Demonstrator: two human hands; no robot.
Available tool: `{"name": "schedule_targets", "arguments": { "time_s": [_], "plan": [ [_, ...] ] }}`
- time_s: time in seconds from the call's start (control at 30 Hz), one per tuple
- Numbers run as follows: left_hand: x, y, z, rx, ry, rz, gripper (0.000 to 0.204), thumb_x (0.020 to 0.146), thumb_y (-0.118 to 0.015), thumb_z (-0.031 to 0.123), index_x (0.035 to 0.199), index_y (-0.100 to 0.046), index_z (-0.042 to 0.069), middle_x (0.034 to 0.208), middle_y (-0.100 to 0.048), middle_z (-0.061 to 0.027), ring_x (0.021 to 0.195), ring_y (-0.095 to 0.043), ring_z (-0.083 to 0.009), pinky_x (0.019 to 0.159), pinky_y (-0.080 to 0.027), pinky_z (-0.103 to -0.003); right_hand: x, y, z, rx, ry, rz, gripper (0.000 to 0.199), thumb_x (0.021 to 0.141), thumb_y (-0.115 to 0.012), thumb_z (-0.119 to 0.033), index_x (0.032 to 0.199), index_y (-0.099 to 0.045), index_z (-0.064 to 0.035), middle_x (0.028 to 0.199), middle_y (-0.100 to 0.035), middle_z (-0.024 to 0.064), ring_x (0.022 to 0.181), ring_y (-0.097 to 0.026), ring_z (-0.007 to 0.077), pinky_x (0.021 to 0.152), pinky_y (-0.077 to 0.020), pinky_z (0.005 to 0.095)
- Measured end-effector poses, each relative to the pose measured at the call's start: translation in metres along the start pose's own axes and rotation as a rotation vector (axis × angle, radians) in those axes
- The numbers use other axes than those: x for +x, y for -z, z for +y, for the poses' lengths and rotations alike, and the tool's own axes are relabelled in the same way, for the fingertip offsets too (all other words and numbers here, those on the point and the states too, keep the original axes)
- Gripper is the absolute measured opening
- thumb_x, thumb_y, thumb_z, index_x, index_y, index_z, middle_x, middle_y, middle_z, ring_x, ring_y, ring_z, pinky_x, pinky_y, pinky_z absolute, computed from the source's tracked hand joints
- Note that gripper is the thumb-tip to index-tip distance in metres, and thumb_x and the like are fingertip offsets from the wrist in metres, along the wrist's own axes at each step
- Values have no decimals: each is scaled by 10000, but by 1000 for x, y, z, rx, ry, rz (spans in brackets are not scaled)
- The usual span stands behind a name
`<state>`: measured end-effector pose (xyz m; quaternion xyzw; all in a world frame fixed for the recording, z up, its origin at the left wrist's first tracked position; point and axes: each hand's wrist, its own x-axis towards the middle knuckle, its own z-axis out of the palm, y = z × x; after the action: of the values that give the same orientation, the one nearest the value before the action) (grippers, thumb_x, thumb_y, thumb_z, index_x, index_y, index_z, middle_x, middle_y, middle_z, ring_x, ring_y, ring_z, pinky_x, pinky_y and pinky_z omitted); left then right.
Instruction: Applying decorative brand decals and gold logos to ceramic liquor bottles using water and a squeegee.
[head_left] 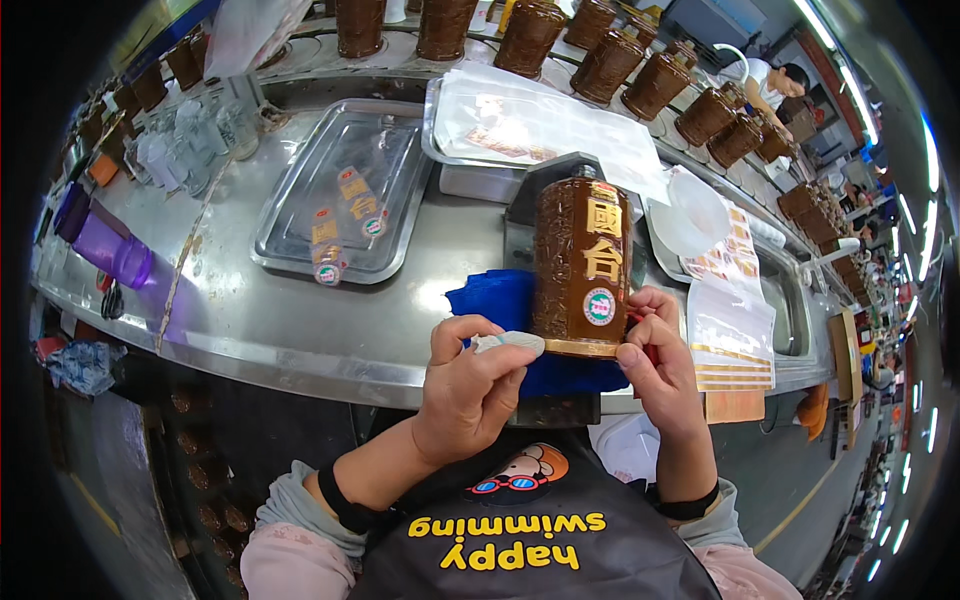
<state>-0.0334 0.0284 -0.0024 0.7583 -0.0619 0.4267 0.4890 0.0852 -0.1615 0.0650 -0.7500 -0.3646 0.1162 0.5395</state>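
Observation:
A brown textured bottle (583, 245) with raised gold characters and a round green-and-white sticker lies tilted before me, its base toward me. It rests in a dark stand (519, 208) with blue cloth (492, 300) under it. A narrow gold strip (580, 348) runs around the base. My left hand (468, 385) is closed on a folded white cloth (508, 349), held against the base's left edge. My right hand (660, 350) is closed, its thumb at the strip's right end; a thin red tool (641, 340), mostly hidden, sits among its fingers.
A metal tray (270, 225) holds clear label sheets with gold characters. Behind stands another tray (432, 125) bearing white sheets. Gold strip sheets (733, 335) hang at the right by a sink (792, 310). A purple bottle (115, 248) and glass bottles (190, 150) stand left. Brown bottles (530, 38) line a conveyor; a person (768, 88) works beyond.

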Motion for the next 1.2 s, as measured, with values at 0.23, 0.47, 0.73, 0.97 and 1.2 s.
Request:
{"name": "schedule_targets", "arguments": {
  "time_s": [0.23,0.47,0.73,0.97,1.2],
  "plan": [
    [22,-1,-8,160,-343,-154,370,686,-678,12,1027,-627,144,910,-657,-35,926,-514,-249,791,-386,-423,-3,10,10,8,64,-46,225,910,-641,-230,804,-553,-52,1155,-414,137,1152,-387,247,974,-325,342],
    [38,3,-6,261,-522,-277,358,712,-729,76,1030,-596,172,941,-658,-27,891,-497,-227,734,-382,-396,-3,30,8,67,-28,-192,228,907,-663,-279,868,-573,-73,1173,-403,117,1095,-405,187,852,-388,275],
    [48,3,-4,291,-597,-345,332,713,-706,96,1012,-597,189,945,-655,-27,880,-491,-217,723,-379,-399,-3,54,11,178,-51,-286,220,885,-691,-250,853,-586,-60,1183,-421,105,1044,-420,154,809,-383,248],
    [55,-1,-3,247,-654,-404,311,681,-718,102,967,-616,173,980,-661,-36,884,-504,-219,684,-389,-381,-5,56,16,213,-122,-270,252,883,-684,-257,786,-556,-63,1167,-445,95,1072,-404,181,957,-326,326],
    [66,-8,1,261,-705,-496,267,655,-656,186,917,-605,200,946,-624,27,923,-503,-190,761,-439,-308,-8,52,22,239,-160,-242,240,888,-674,-250,788,-558,-66,1151,-459,85,1072,-409,182,943,-332,316]
  ]
}}
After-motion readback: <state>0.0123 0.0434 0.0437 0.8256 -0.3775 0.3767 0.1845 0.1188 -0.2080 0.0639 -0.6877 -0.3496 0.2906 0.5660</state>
